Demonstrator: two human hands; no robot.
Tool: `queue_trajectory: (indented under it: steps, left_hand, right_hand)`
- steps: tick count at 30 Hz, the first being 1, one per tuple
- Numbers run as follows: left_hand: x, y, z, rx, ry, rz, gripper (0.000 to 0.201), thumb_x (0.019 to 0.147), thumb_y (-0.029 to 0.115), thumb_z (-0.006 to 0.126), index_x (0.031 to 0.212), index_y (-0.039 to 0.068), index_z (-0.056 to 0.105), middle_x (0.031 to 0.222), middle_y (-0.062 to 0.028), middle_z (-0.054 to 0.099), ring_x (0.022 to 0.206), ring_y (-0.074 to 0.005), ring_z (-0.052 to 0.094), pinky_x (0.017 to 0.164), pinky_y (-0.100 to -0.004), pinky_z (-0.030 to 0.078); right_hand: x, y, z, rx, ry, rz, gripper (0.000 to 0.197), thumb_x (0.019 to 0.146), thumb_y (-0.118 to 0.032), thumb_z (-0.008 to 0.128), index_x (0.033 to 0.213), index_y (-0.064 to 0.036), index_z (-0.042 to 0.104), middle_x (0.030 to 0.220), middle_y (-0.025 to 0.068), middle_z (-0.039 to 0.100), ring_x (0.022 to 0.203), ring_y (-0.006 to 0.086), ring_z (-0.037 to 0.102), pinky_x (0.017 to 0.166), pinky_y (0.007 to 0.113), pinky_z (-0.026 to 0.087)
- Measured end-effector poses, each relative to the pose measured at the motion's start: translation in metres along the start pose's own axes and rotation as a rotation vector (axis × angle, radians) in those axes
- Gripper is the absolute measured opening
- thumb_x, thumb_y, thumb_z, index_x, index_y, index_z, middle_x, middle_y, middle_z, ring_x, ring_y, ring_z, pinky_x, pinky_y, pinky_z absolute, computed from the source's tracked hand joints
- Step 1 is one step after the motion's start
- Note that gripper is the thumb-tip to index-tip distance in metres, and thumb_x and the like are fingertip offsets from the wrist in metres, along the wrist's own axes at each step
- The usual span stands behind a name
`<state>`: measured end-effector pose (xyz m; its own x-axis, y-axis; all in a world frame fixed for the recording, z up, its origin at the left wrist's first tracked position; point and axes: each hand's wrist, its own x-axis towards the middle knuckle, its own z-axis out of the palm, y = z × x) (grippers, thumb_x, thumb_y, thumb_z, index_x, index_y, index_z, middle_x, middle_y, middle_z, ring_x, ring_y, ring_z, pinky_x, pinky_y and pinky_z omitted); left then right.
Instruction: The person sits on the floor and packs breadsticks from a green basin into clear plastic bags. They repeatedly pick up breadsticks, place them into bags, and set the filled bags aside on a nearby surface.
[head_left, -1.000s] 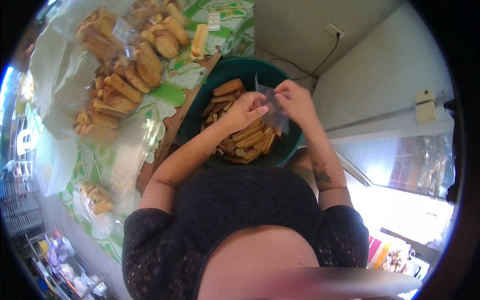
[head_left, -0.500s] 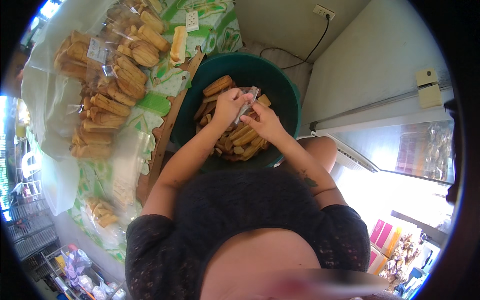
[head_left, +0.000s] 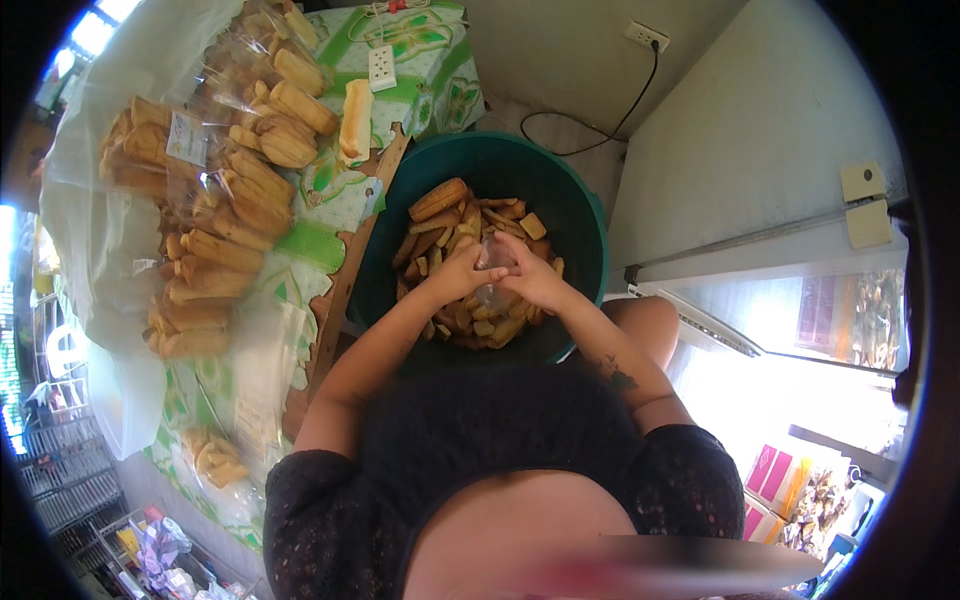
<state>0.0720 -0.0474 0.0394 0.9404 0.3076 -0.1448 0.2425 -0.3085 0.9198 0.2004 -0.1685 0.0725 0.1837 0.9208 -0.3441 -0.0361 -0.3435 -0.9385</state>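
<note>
My left hand (head_left: 460, 273) and my right hand (head_left: 532, 277) are close together over a large green tub (head_left: 566, 200). Between them they hold a small clear plastic bag (head_left: 491, 294), with fingers and thumbs curled around its sides. Under the bag the tub is partly filled with brown, toasted-looking slices (head_left: 505, 328); their exact kind is hard to tell. Along the tub's far left lies a bigger ridged brown piece (head_left: 438, 200). My fingers partly cover the bag, and I cannot make out anything inside it.
On the left table (head_left: 345, 205), with its green patterned cover, lie several clear bags of brown pieces (head_left: 255, 185), flat plastic bags (head_left: 262, 370), a pale block (head_left: 356, 120) and a white power strip (head_left: 382, 68). A white appliance (head_left: 740, 170) stands at the right.
Both hands have come down lower over the tub, toward me. The bag, held narrow and slanting before, is now spread between the hands. The whole view has shifted slightly.
</note>
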Motion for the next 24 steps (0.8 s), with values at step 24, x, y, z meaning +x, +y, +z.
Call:
queue_trajectory:
  steps: [24]
  left_hand:
    - [0.0, 0.042, -0.023, 0.307, 0.451, 0.185, 0.034, 0.067, -0.012, 0.048, 0.095, 0.008, 0.053, 0.118, -0.0131, 0.046, 0.103, -0.0347, 0.05, 0.081, -0.0394, 0.045]
  right_hand:
    - [0.058, -0.016, -0.012, -1.029, -0.154, -0.605, 0.014, 0.071, -0.007, 0.059, 0.085, -0.0046, 0.063, 0.085, 0.016, 0.063, 0.081, 0.0336, 0.06, 0.072, 0.042, 0.046]
